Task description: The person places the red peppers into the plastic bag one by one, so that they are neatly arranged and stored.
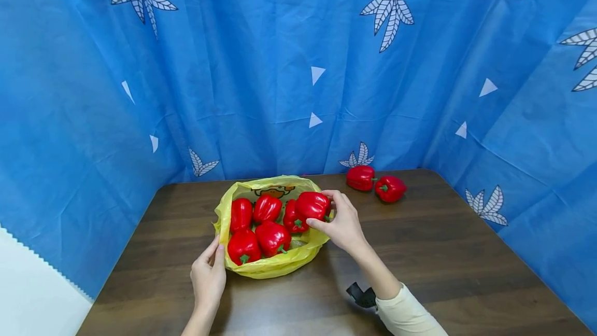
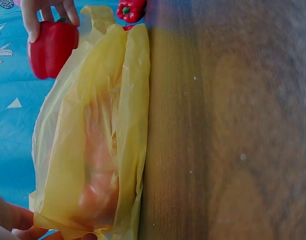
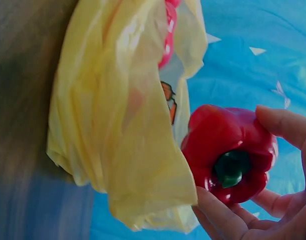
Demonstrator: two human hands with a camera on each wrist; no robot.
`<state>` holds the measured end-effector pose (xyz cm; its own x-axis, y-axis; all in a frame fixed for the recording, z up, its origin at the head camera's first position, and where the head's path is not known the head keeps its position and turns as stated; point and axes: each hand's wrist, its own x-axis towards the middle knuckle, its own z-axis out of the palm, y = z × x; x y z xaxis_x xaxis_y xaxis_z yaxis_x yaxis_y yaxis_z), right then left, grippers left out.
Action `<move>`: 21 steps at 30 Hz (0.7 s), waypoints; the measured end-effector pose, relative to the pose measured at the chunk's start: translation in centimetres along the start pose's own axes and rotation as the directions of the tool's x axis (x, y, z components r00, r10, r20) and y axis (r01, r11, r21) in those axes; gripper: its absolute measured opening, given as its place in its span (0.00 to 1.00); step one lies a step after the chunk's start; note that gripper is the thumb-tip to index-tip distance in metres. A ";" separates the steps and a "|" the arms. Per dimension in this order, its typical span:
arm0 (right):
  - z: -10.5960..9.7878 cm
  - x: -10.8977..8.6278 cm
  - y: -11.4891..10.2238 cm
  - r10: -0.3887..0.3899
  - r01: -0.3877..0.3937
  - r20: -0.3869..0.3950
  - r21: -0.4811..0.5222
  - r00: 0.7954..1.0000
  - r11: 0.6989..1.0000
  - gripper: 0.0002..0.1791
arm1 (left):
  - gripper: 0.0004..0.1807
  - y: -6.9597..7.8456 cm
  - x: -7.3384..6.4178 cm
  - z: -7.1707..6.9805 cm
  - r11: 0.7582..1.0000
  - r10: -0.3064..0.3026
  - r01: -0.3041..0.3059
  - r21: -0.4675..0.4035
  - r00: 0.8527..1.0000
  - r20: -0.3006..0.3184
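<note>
Right hand [image 1: 344,223] grips one pepper [image 1: 312,205]; partly hidden left hand [image 1: 208,275] pinches the bag [image 1: 272,269].

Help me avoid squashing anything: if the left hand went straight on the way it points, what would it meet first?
The left hand would first push the yellow plastic bag, whose left edge it pinches. Beyond, perhaps a glossy red bell pepper inside; depth is unclear.

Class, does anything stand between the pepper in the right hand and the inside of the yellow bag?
Nothing visible bars the way from above: the yellow bag is open, and in the head view the held pepper in the right hand overlaps the bag's mouth at its right side. Another pepper inside is partly hidden behind it.
</note>
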<state>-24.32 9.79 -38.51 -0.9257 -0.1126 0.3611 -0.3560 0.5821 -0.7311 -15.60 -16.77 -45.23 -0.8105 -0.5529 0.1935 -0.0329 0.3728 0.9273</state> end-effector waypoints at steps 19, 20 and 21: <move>3.7 -0.7 1.5 0.031 -0.014 0.118 -0.136 0.993 0.991 0.36 | 0.18 -0.1 0.1 0.0 1.000 -0.001 0.001 0.003 1.000 -0.005; 3.8 -0.7 1.6 0.032 -0.015 0.119 -0.142 0.992 0.990 0.36 | 0.18 -0.1 0.1 0.0 1.000 0.000 0.000 0.000 1.000 -0.005; 4.0 -0.8 1.6 0.035 -0.017 0.121 -0.146 0.992 0.989 0.36 | 0.18 -0.1 0.1 0.0 1.000 0.000 0.000 -0.002 1.000 -0.005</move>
<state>-24.70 7.60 -42.28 -0.9463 -0.1884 0.2627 -0.3175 0.6950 -0.6452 -15.65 -16.84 -45.32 -0.8077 -0.5563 0.1954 -0.0317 0.3719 0.9277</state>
